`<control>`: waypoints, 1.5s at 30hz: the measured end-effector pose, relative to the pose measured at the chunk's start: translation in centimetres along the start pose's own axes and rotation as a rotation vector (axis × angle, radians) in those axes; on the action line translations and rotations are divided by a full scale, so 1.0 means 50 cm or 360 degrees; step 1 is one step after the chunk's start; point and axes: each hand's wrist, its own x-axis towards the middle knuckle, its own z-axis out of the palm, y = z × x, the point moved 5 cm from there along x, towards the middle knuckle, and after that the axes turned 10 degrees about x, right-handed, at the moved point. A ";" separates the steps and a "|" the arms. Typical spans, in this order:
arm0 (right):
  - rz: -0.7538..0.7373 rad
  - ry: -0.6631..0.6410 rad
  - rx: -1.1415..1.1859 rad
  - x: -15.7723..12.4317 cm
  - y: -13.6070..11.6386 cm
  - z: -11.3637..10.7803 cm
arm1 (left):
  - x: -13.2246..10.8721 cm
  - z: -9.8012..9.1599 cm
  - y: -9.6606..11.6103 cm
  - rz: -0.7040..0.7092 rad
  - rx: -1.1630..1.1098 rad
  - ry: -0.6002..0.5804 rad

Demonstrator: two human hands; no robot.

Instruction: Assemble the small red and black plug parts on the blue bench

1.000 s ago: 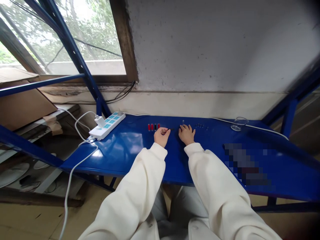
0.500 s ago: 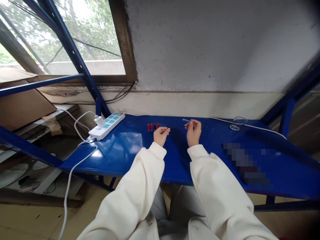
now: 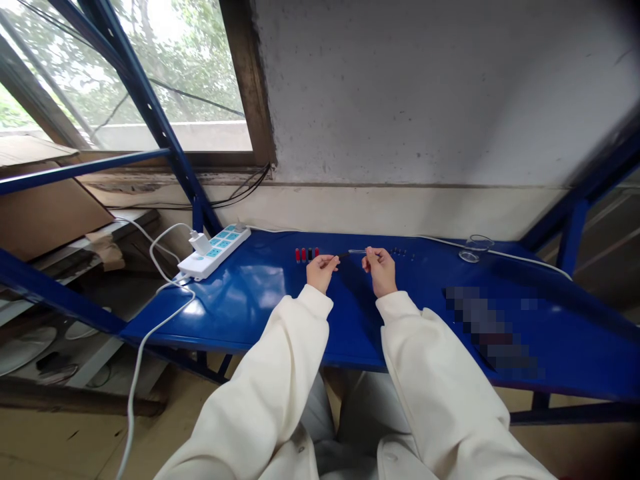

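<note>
While the left hand (image 3: 321, 272) pinched a dark item (image 3: 343, 255) between its fingers, the right hand (image 3: 383, 272) had its fingers clamped on a clear tube (image 3: 357, 251), both right of the power strip (image 3: 217, 252). Worktop (image 3: 240, 310), nearer that strip: red and black cylinders (image 3: 303, 255); farther: small pieces (image 3: 399, 251), clear glass (image 3: 469, 256).

Over the blue tabletop (image 3: 345, 333), the person's left hand (image 3: 321, 272) pinches a small dark piece (image 3: 343, 256) and the right hand (image 3: 381, 272) a slim clear tube (image 3: 356, 251), their ends so close that I can't tell whether they touch. Little red and black cylinders (image 3: 303, 255) stand just beyond the left hand, with a white power strip (image 3: 203, 264) farther left. Past the right hand sit tiny dark bits (image 3: 399, 252), then a clear cup (image 3: 469, 256).
</note>
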 end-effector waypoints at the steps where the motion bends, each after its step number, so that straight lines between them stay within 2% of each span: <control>1: 0.0001 -0.0007 -0.0002 0.000 0.000 0.000 | 0.001 -0.001 -0.001 0.0001 0.0005 0.0003; 14: -0.0003 -0.0044 -0.0030 -0.001 0.005 -0.002 | -0.003 -0.001 -0.005 -0.0118 -0.0002 -0.0059; 20: 0.0008 -0.0036 -0.0012 -0.005 -0.001 -0.007 | -0.005 0.005 0.004 -0.0065 -0.0079 -0.0136; 30: 0.0100 -0.0059 0.0068 -0.005 0.019 -0.002 | -0.014 0.038 0.032 0.0374 0.0023 -0.0190; 33: 0.0212 -0.0061 0.0210 -0.006 0.025 0.001 | -0.014 0.046 0.045 0.0485 0.0190 -0.0170; 39: 0.0398 -0.0088 0.0437 -0.008 0.030 0.002 | -0.021 0.054 0.105 0.0761 0.0624 -0.0177; 45: 0.0490 -0.0153 0.0451 -0.008 0.036 0.004 | -0.013 0.064 0.134 0.0902 0.0875 -0.0293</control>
